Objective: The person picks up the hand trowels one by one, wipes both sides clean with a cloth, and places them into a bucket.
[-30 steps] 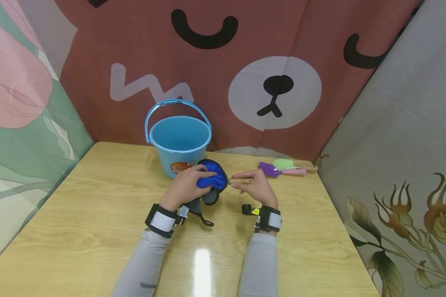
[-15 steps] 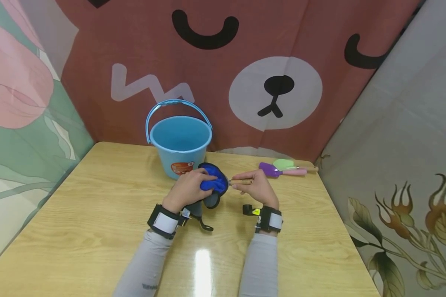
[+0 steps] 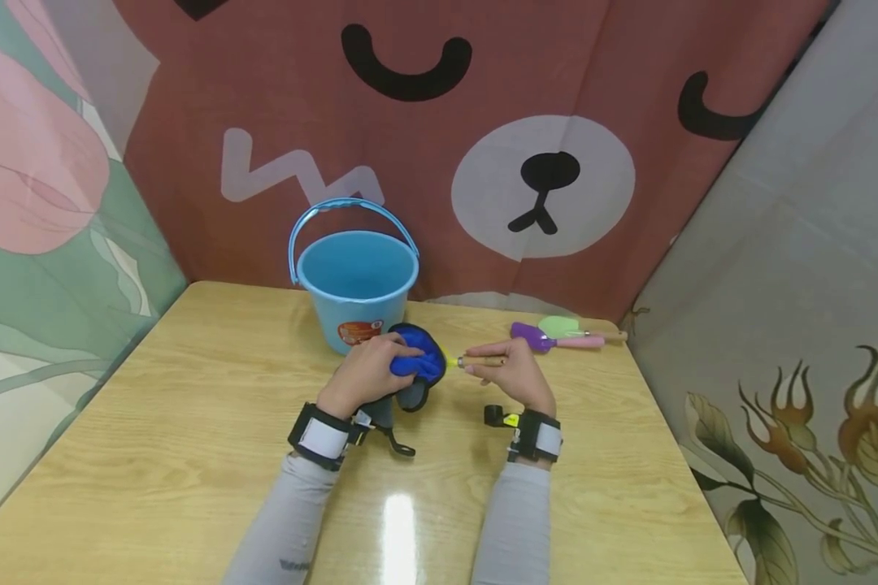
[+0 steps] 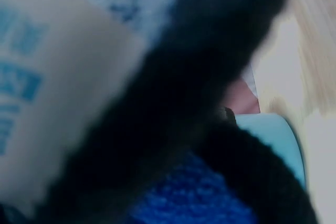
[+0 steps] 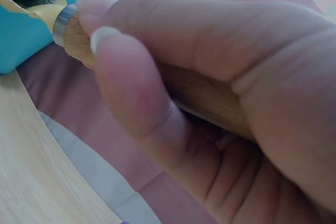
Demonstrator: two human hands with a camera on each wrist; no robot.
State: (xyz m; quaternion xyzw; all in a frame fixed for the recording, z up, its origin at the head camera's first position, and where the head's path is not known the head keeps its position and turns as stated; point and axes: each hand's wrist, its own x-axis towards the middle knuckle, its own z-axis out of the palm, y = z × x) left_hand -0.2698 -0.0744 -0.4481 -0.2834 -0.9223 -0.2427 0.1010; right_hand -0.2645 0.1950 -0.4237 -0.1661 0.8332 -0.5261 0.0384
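My two forearms in grey sleeves reach forward over the wooden bench (image 3: 190, 455), each wrist wearing a black strap with a camera. My left hand (image 3: 366, 375) curls its grip round a blue cloth (image 3: 419, 363) bunched with a darker grey and black fabric, pressing the bundle down so it holds steady on the bench. My right hand (image 3: 514, 372) pinches the wooden handle (image 3: 483, 360) of a small tool between thumb and fingers, held level so its yellow neck (image 3: 451, 360) points into the cloth; the tool's head is hidden inside the folds, as if being wiped. The right wrist view shows the thumb lying along the wood near a metal collar (image 5: 63, 18).

Just behind the cloth stands a light blue bucket (image 3: 357, 280) with its handle upright. Further right, near the bench's back edge, a purple trowel (image 3: 537, 338) and a green trowel (image 3: 565, 327) lie side by side, apart from my hands. A curtain with a bear face (image 3: 544, 183) hangs behind.
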